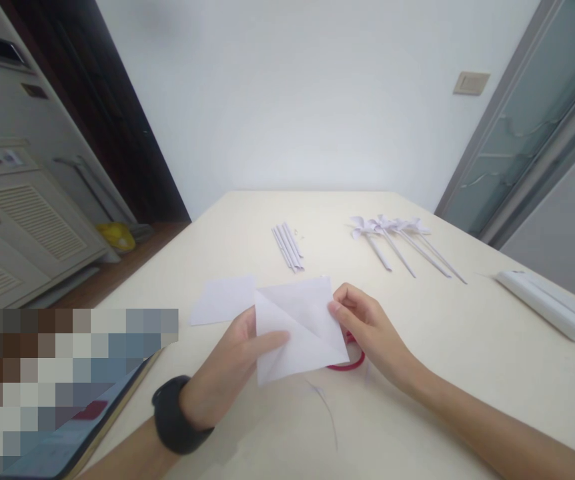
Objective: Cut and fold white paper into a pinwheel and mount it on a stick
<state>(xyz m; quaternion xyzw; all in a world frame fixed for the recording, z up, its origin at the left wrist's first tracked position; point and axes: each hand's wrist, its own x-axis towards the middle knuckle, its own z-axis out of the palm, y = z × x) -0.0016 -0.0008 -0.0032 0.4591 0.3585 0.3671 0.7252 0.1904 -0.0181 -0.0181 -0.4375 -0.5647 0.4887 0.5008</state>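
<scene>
The creased paper square (297, 333) is up above the table (407, 413), over the red-handled scissors (350, 365); my left hand (245, 350) pinches its left side, thumb on top, my right hand's (367, 327) fingertips its right edge.

The left hand (255, 343), thumb extended, and the right hand (360, 313), fingers curled, faced each other with forearms angled inward.
</scene>
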